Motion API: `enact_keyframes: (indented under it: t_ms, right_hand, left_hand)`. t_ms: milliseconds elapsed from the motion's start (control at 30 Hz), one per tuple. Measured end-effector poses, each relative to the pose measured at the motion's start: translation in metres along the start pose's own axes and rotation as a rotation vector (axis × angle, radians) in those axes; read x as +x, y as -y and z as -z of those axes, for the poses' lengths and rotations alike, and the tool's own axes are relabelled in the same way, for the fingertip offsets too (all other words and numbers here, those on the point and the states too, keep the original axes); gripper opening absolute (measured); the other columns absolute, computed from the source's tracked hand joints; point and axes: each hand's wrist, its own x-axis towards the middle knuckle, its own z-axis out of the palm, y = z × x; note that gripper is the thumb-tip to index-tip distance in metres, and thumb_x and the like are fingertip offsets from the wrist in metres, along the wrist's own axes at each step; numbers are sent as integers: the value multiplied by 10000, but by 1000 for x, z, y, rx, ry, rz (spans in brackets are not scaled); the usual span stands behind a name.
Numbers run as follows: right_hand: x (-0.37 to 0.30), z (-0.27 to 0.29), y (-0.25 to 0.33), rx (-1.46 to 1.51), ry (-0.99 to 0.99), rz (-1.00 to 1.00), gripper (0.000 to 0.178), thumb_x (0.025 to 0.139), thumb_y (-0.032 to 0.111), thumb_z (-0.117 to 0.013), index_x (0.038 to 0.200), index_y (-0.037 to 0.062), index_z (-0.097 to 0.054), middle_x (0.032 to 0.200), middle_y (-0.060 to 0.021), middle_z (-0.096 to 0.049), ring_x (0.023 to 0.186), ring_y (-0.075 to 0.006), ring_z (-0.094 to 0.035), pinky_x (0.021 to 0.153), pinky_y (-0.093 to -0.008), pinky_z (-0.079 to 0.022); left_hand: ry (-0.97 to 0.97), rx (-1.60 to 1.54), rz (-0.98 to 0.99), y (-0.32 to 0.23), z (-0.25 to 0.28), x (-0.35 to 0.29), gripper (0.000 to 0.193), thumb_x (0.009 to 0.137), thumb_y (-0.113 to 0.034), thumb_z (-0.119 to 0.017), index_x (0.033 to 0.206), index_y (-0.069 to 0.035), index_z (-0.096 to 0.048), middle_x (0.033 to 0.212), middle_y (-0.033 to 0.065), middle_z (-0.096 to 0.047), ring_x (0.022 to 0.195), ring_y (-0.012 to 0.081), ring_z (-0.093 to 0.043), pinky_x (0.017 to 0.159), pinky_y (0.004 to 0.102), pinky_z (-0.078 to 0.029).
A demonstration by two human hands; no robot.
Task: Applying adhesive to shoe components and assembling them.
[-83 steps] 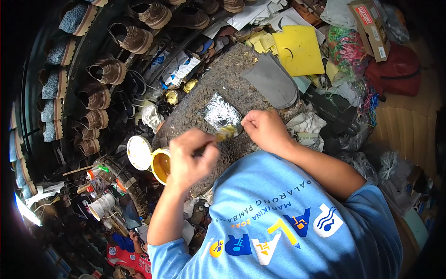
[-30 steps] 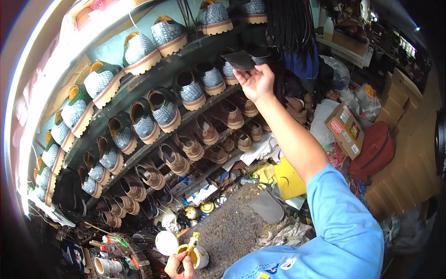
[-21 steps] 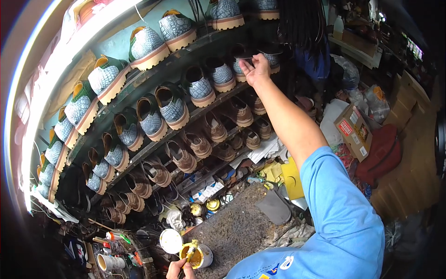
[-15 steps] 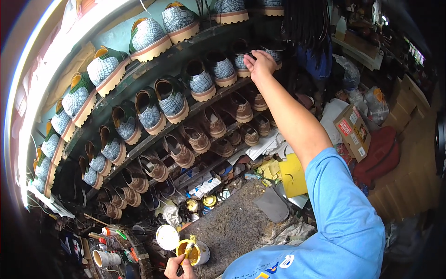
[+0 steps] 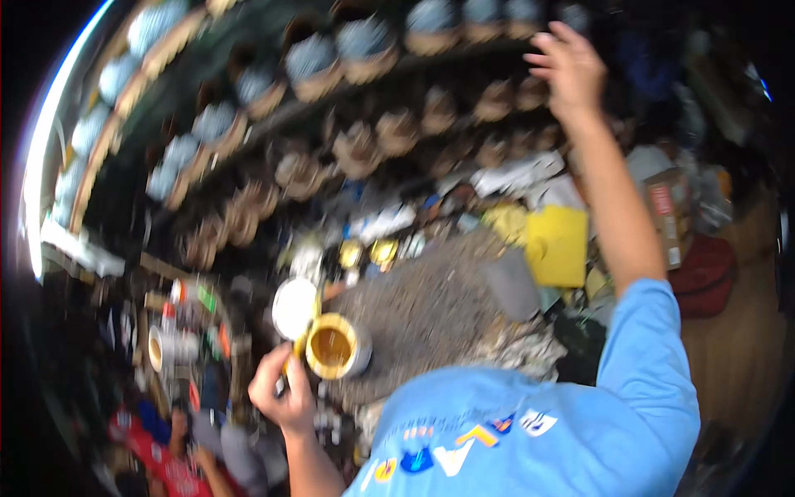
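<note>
My left hand pinches a glue brush smeared yellow, held just left of a white tub of amber glue. The brush is partly blurred against the tub's coated rim. A white round lid lies behind the brush. My right hand is raised at the far right with fingers apart, holding nothing I can see. It is nearest the end of a shelf row of blue, scale-patterned shoes. Motion blur hides whether it touches any of them.
Brown shoes line the lower shelf. On the dark worktop lies a grey flat piece, with a yellow sheet beside it. Small yellow tins stand behind. Someone in red is at the lower left.
The view has tilted down and turned, so the shelves sit higher. My left hand has lifted the brush from above the tub to its left side. My right hand remains outstretched, fingers more spread.
</note>
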Motion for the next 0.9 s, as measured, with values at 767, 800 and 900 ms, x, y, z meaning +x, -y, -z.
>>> enact_keyframes:
  t_ms: [767, 800, 900]
  right_hand:
    - [-320, 110, -1, -1060, 421, -419, 622, 678, 168, -912, 1234, -7, -696, 1091, -177, -657, 1000, -336, -655, 872, -413, -524]
    - [-319, 101, 8, -1076, 419, -422, 622, 683, 175, -913, 1237, -6, -694, 1074, -174, -655, 993, -335, -655, 872, -416, -522]
    - [-323, 100, 11, -1133, 383, -348, 554, 709, 194, -902, 1198, 7, -724, 1013, -143, -638, 938, -328, -643, 839, -421, -512]
  left_hand:
    - [385, -901, 1171, 117, 68, -20, 273, 1039, -278, -517, 907, -63, -622, 510, 3, -473, 326, 97, -322, 321, 246, -263]
    - [371, -1046, 1094, 110, 73, -15, 264, 1036, -272, -522, 899, -68, -620, 507, -8, -467, 329, 90, -324, 319, 239, -260]
    - [-16, -1068, 1093, 105, 71, -4, 235, 1026, -244, -526, 883, -79, -614, 494, -31, -458, 331, 77, -327, 312, 231, -253]
